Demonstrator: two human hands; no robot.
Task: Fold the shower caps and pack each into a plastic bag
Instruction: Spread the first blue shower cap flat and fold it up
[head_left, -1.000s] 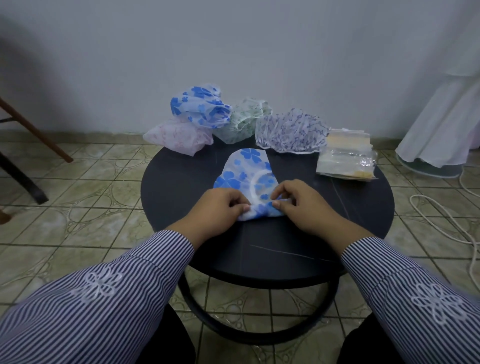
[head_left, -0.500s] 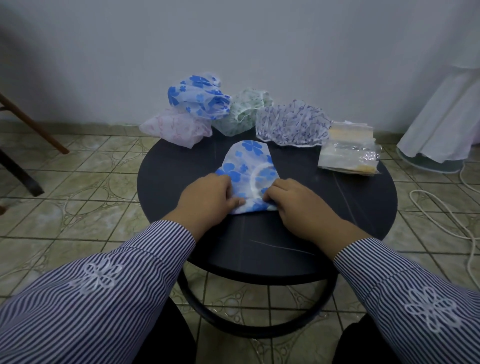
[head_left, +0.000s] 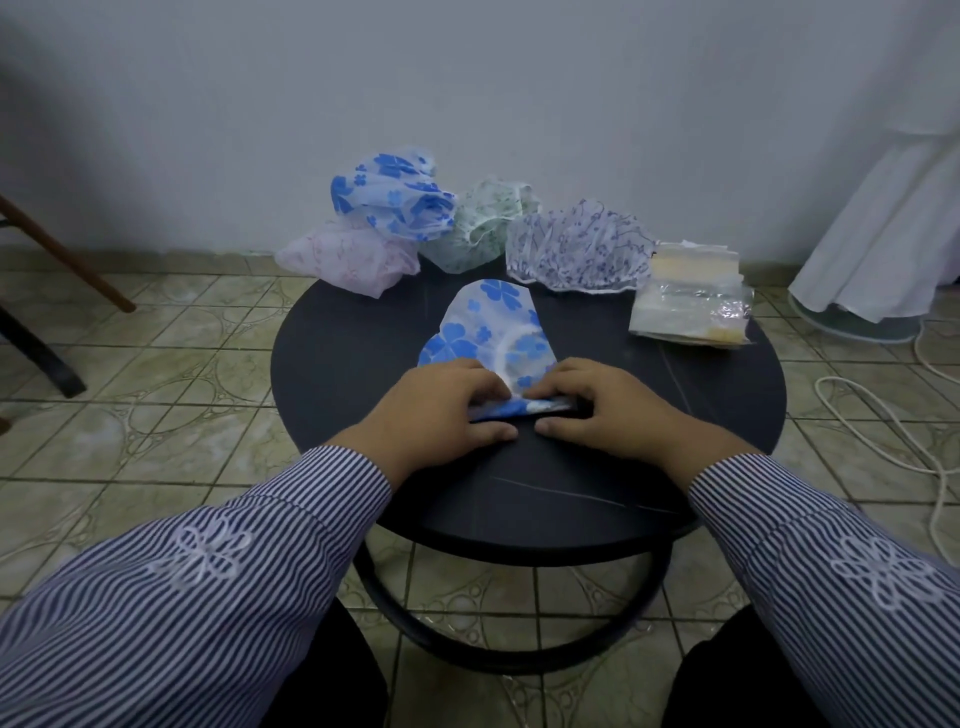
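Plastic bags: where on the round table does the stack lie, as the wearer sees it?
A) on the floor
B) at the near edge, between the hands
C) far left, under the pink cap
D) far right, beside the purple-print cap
D: the bags lie at the table's far right, next to the purple-print cap.

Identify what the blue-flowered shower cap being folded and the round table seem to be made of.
Blue-flowered shower cap: probably thin plastic film, semi-translucent with a soft sheen; it creases sharply at the fold. Round table: dark and smooth, faintly veined, perhaps stone-look laminate or painted board.
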